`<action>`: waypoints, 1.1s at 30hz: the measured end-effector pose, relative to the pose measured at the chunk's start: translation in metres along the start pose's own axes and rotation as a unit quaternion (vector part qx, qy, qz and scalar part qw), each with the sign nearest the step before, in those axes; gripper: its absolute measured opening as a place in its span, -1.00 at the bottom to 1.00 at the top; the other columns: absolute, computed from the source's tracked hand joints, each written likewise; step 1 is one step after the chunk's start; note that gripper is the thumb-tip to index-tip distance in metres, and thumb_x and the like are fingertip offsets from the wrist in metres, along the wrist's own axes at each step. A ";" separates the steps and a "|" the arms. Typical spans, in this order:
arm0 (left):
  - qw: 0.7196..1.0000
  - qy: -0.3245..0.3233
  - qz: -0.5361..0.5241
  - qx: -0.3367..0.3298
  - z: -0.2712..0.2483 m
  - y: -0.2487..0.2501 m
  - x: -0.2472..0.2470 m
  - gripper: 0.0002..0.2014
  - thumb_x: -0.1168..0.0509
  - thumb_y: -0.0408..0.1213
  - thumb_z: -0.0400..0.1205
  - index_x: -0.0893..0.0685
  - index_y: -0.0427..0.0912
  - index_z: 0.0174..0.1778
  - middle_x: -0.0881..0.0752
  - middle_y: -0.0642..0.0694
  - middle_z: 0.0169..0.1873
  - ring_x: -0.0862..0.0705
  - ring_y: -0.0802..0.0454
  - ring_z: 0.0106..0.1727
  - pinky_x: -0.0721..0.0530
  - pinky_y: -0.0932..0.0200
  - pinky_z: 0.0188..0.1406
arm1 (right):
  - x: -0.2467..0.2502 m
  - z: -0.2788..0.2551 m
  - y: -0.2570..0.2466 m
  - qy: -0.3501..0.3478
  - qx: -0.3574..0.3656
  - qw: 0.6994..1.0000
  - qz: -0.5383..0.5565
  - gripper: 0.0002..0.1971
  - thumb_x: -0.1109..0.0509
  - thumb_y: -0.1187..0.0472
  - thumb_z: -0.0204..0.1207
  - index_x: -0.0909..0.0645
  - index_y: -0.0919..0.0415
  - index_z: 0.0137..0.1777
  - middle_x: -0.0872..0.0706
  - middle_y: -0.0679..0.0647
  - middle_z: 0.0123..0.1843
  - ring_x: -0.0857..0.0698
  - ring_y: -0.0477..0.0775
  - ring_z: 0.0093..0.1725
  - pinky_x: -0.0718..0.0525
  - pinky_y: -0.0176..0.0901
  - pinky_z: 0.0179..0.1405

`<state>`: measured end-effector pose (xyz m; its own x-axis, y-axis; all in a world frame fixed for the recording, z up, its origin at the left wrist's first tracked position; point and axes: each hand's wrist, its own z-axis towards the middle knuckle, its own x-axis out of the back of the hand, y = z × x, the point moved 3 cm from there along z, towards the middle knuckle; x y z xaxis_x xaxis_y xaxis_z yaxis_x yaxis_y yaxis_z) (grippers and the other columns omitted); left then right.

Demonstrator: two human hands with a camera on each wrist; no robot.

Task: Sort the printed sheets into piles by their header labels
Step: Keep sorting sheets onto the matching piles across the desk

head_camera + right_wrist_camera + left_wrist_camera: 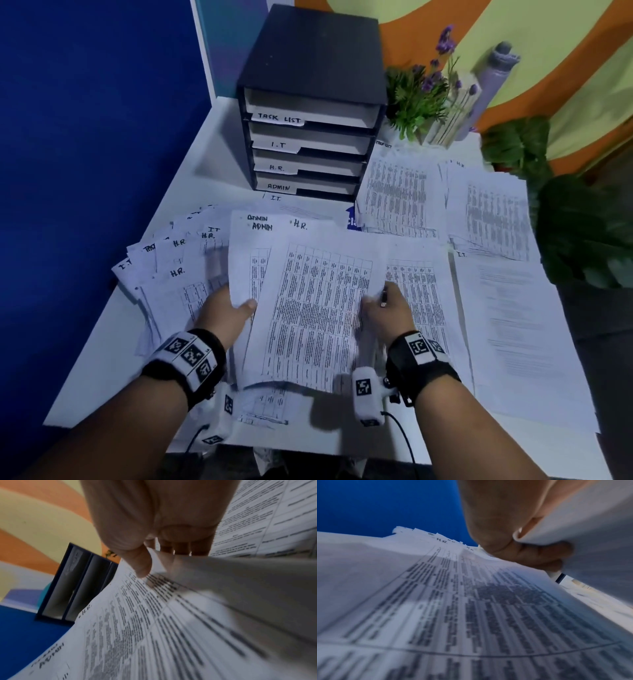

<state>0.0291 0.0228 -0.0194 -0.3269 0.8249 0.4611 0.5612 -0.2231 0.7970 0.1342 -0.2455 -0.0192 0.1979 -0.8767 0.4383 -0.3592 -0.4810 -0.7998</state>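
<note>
On the white desk (102,342), a black file tray (310,102) is standing at the back, its four slots labelled TASK LIST, I.T, H.R. and ADMIN from top to bottom. Just in front of the tray the person is holding up a sheaf of printed sheets (308,308), lifted off the desk and tilted. The front sheet is carrying the header H.R.; the one behind it is showing ADMIN written twice.

The left hand (224,317) is gripping the sheaf's left edge, thumb lying on the printed face and fingers (539,555) curling behind the paper. The right hand (388,313) is pinching the right edge between thumb (140,563) and fingers, and a pen (383,297) is also sitting in that grip.

To the left of the tray and nearer the person, a loose fan of unsorted sheets (171,270) is lying with mixed headers, H.R., I.T. and others only partly readable. To the right of the tray, two piles of table-printed sheets (397,192) are lying side by side, and nearer the person a pile headed I.T. (513,325) is lying flat. A potted plant with purple flowers (423,92) is standing just right of the tray.
</note>
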 end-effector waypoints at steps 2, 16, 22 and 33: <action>1.000 0.021 -0.006 -0.005 -0.001 0.012 -0.003 -0.75 -0.35 -0.30 0.65 -0.69 -0.15 0.25 -0.76 -0.08 0.09 -0.69 -0.10 0.13 -0.59 0.05 0.21 | 0.006 -0.003 0.002 -0.054 -0.037 0.996 0.061 -0.52 -0.40 0.25 0.56 -0.34 -0.07 0.41 -0.67 -0.02 0.09 -0.71 0.15 0.06 -0.73 0.12 0.11; 0.996 -0.068 -0.050 -0.021 -0.017 0.078 -0.091 -0.77 -0.51 -0.14 0.52 -0.69 0.09 0.07 -0.76 0.21 -0.05 -0.73 0.14 0.04 -0.63 0.12 0.18 | 0.117 0.026 0.011 0.068 0.028 0.997 0.014 -0.34 -0.26 0.49 0.60 -0.26 -0.04 0.61 -0.54 -0.05 0.15 -0.52 -0.39 -0.21 -0.57 -0.60 -0.43; 0.993 -0.005 -0.120 -0.008 -0.011 0.107 -0.128 -0.71 -0.53 -0.33 0.51 -0.71 -0.03 0.12 -0.78 0.08 -0.04 -0.75 0.06 -0.01 -0.68 0.11 0.09 | 0.155 0.051 0.018 0.085 0.017 0.994 0.066 -0.45 -0.39 0.10 0.58 -0.33 -0.04 0.54 -0.56 0.04 -0.10 -0.63 -0.03 -0.16 -0.57 -0.24 -0.19; 0.998 0.032 -0.037 0.027 0.011 0.128 -0.174 -0.84 -0.46 -0.09 0.57 -0.61 0.11 -0.03 -0.74 0.11 -0.12 -0.74 -0.09 -0.01 -0.69 -0.07 0.16 | 0.228 0.135 0.044 0.228 -0.005 0.972 0.059 -0.64 -0.08 0.57 0.49 -0.58 0.14 -0.21 -0.70 0.18 -0.07 -0.67 -0.04 -0.62 -0.52 -0.41 -0.66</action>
<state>0.1658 -0.1437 -0.0022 -0.4157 0.8026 0.4278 0.5733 -0.1339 0.8083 0.2862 -0.4660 -0.0097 -0.2687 -0.8338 0.4822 -0.3648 -0.3752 -0.8521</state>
